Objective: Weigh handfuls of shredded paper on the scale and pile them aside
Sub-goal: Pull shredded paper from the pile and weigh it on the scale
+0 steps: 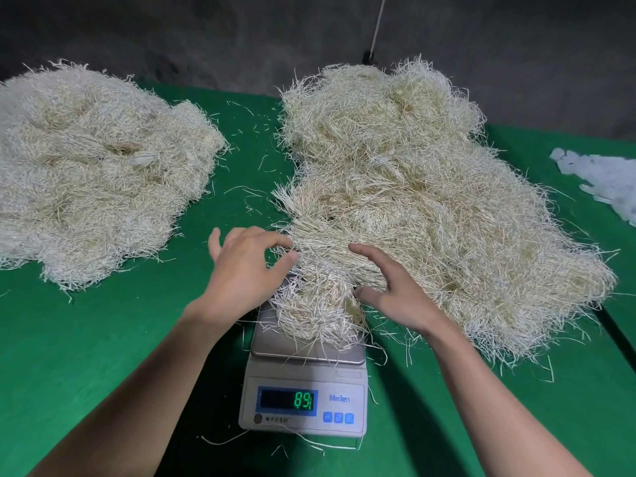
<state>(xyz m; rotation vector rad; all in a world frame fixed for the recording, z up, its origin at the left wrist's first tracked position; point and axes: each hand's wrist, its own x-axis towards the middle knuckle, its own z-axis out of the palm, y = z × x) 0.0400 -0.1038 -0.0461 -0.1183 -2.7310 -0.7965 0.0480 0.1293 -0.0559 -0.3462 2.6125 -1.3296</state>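
Left hand: reaches in from the lower left, forearm angled toward the centre, back of the hand up. Its fingers are apart and lightly bent. Thumb and forefinger stand open, their tips against loose strands at the near-left edge of the right pile.

Right hand: comes in from the lower right, back of the hand up, fingers spread. The forefinger points up and to the left over the strands. The thumb touches the right flank of the handful of shredded paper. Neither hand is closed on anything.

The handful lies on the steel platform of the scale, toward its right and far side, between the two hands. It is a tangled clump. Its long axis runs near to far along the platform, and its far end merges with the edge of the right pile. Single strands hang over the platform's near and right edges. Just beyond it a straighter sheaf lies roughly crosswise, its cut ends fanning out to the far left.

The scale stands on the green desk directly before the person, display facing them. The green digits read about 89, and the last figure is unclear.

The left pile sits well apart from the scale. White scraps lie at the desk's right edge.
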